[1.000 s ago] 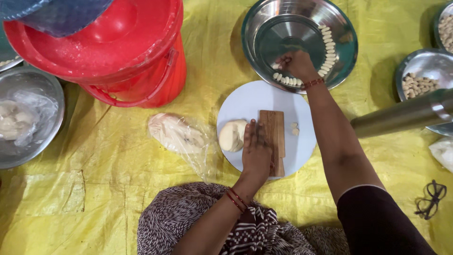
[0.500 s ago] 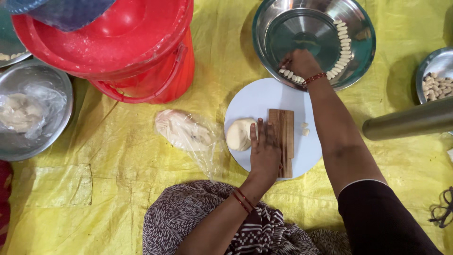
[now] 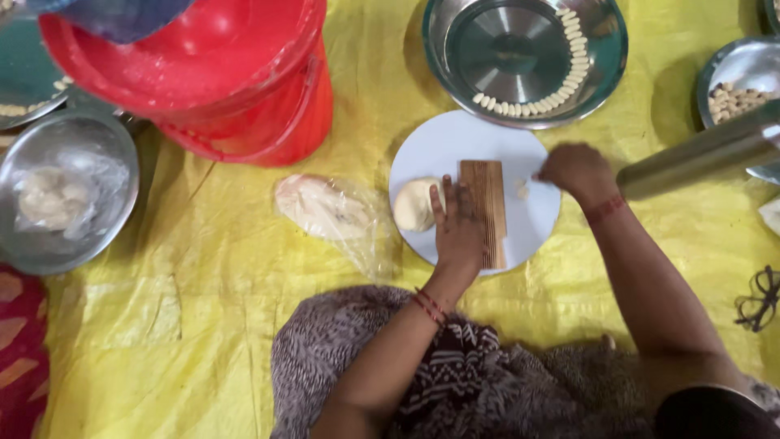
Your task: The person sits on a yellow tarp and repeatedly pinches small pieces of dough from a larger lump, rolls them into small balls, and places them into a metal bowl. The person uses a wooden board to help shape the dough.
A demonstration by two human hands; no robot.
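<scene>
A white round plate (image 3: 439,146) lies on the yellow sheet, with a ridged wooden board (image 3: 487,191) on it. My left hand (image 3: 457,232) rests flat on the board's left side and holds it down. A ball of dough (image 3: 413,203) sits on the plate just left of that hand. My right hand (image 3: 577,172) is over the plate's right edge, fingers curled toward a small piece of dough (image 3: 522,189) beside the board. Whether it grips the piece I cannot tell. Behind the plate a steel bowl (image 3: 601,73) holds a curved row of small shaped dough pieces (image 3: 561,81).
A clear bag with dough (image 3: 325,210) lies left of the plate. A red bucket (image 3: 236,81) stands at the back left, with a steel bowl of wrapped dough (image 3: 61,195) beside it. Another steel bowl of pieces (image 3: 735,93) and a steel cylinder (image 3: 699,158) are at right. Black spectacles (image 3: 757,297) lie at the right edge.
My right hand has come back from the steel bowl to the right side of the plate. My left hand has stayed on the board.
</scene>
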